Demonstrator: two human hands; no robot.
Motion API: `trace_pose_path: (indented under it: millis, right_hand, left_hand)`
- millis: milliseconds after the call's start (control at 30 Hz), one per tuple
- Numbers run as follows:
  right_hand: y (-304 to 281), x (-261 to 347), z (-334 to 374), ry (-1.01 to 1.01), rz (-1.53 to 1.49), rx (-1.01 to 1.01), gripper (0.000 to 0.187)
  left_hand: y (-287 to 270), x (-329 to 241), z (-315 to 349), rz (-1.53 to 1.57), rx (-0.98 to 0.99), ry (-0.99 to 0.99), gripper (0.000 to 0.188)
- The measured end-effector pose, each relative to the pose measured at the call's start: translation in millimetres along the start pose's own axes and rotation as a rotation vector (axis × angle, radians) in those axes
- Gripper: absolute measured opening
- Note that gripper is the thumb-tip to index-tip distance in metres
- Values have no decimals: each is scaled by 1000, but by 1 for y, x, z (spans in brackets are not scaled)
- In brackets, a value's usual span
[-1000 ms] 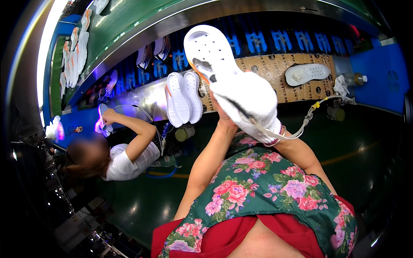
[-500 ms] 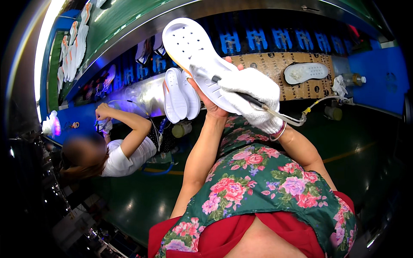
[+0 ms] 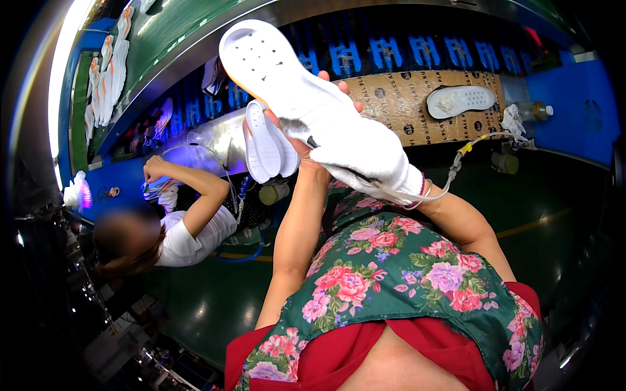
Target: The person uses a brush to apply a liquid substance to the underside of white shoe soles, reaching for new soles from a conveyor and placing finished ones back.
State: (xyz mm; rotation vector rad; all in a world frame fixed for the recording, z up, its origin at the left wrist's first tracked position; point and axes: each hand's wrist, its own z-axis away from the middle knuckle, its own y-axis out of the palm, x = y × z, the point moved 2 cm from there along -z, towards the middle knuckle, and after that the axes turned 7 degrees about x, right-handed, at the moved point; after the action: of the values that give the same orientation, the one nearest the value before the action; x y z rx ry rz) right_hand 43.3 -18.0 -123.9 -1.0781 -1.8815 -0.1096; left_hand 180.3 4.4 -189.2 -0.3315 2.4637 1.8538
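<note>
A white shoe sole (image 3: 261,65) with small holes and an orange edge is held up in front of me, its hollow side showing. My bare left hand (image 3: 310,159) supports it from beneath, fingertips showing past the far edge. In a white knitted glove, my right hand (image 3: 368,156) grips a brush (image 3: 312,141) joined to a thin hose (image 3: 450,176). The bristles touch the sole around its middle, near the left edge; most of the brush handle is hidden by the glove.
Two more white soles (image 3: 257,150) lie behind my left wrist. Another sole (image 3: 462,102) sits on a cardboard sheet (image 3: 391,98) at the right, near a crumpled white cloth (image 3: 514,120) and a bottle (image 3: 541,111). A co-worker (image 3: 195,238) sits at the left.
The held sole has shifted a little left and up with both hands. Along the sole, the brush has moved left, and my gloved hand now covers more of the lower end.
</note>
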Motion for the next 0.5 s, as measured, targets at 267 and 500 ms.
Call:
trace_pose_path:
  millis: [267,500]
  right_hand:
    - [-8,6,7,-106,169,131,30]
    - [-17,-4,4,-19,-53,133,26]
  left_hand:
    - [-2,-13,2,30,-77,0,105]
    - [1,-29,3,-53,15,-146,108]
